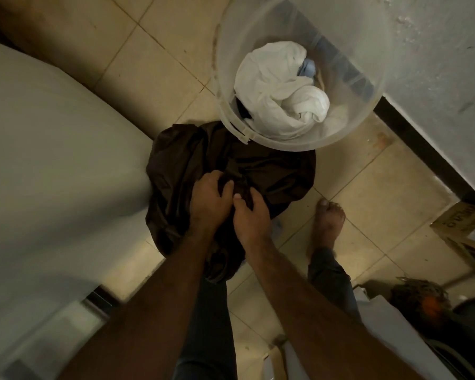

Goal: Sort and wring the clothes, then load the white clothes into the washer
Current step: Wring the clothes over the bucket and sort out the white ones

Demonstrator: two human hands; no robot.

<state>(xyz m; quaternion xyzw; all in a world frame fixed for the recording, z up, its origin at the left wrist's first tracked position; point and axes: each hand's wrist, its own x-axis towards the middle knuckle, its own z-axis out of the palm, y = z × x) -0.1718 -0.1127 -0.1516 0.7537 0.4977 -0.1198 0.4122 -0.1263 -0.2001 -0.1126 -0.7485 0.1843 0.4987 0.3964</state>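
Dark garment (272,171) is bunched between bucket (228,64) and, seemingly, the washer (52,146).

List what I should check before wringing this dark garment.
1. Grip: the left hand and the right hand both hold the dark garment: ok.
2. White clothes sit apart in the clear bucket: ok.
3. Bucket holds whites only: not ok, a blue piece shows beside them.
4. Garment clear of the bucket: cannot tell, its far edge runs under the rim.
5. Bare foot apart from the garment: ok.
6. Washer open for loading: cannot tell, only the outside of a white appliance shows at left.
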